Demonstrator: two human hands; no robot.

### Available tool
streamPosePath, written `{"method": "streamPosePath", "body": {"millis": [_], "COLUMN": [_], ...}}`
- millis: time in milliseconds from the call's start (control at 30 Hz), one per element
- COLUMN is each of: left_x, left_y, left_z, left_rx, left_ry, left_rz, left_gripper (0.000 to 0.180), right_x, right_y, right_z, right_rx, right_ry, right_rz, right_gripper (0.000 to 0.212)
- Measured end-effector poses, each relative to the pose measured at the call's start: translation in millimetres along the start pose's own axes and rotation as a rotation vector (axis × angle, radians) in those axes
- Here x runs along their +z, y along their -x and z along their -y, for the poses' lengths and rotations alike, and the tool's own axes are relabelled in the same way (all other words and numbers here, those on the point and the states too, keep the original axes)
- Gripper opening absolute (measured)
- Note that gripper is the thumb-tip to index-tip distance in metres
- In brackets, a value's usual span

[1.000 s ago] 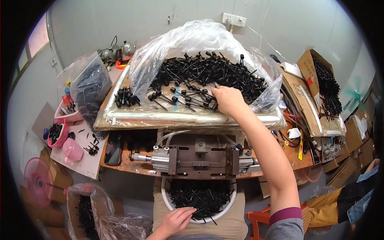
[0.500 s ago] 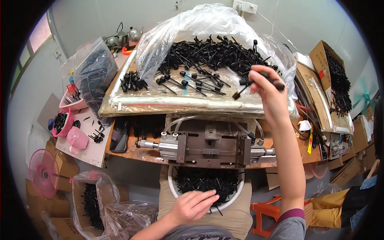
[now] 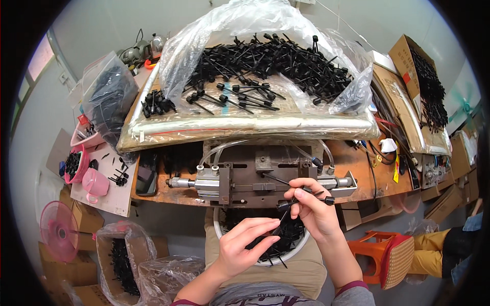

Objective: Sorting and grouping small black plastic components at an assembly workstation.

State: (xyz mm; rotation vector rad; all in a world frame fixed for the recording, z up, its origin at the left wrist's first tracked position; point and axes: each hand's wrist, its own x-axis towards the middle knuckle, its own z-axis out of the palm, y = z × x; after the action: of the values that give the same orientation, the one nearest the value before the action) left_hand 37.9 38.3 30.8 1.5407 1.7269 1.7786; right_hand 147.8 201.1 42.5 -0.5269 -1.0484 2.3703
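Just by the fingers of the right hand (image 3: 319,214), which pinches them, sit a few black stemmed parts (image 3: 284,205): slim rods with chunky heads. The left hand (image 3: 242,247) curves beside one stem, gripping or not I can't tell, above a white basket (image 3: 218,224).

We look across a room with pale grey walls (image 3: 398,20), where a bright window (image 3: 40,56) shows at the far left and a grey floor (image 3: 176,217) lies below. Before us runs a brown wooden worktop (image 3: 351,159), with a paler worktop (image 3: 113,201) at its left end. Below, we see a pink fan (image 3: 58,232) at left and an orange stool (image 3: 376,246) with a woven seat at right.
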Motion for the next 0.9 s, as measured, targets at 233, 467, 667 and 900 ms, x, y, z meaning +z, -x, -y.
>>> {"method": "streamPosePath", "body": {"millis": [233,467,667,900], "left_x": [-3.1,10.5,12.9,34.3], "left_y": [8.1,0.0,12.1,62.1], "left_z": [6.1,5.2,-0.2,28.0], "left_rx": [0.066,0.098,-0.001,0.015], "left_ry": [-0.169,-0.301,-0.274,-0.403], "left_rz": [0.039,-0.043,-0.062,0.243], "left_gripper": [0.027,0.024,0.017,0.016], "right_x": [-3.0,10.8,-6.1,-18.3], "right_y": [7.9,19.1,23.5,50.4], "right_z": [-3.7,-1.3,-18.0,-6.9], "right_rx": [-0.441,-0.478,-0.985,-1.163], "right_ry": [0.195,0.382,0.816,0.919], "right_rz": [-0.215,-0.193,-0.132,-0.19], "right_gripper": [0.024,0.02,0.024,0.035]}}
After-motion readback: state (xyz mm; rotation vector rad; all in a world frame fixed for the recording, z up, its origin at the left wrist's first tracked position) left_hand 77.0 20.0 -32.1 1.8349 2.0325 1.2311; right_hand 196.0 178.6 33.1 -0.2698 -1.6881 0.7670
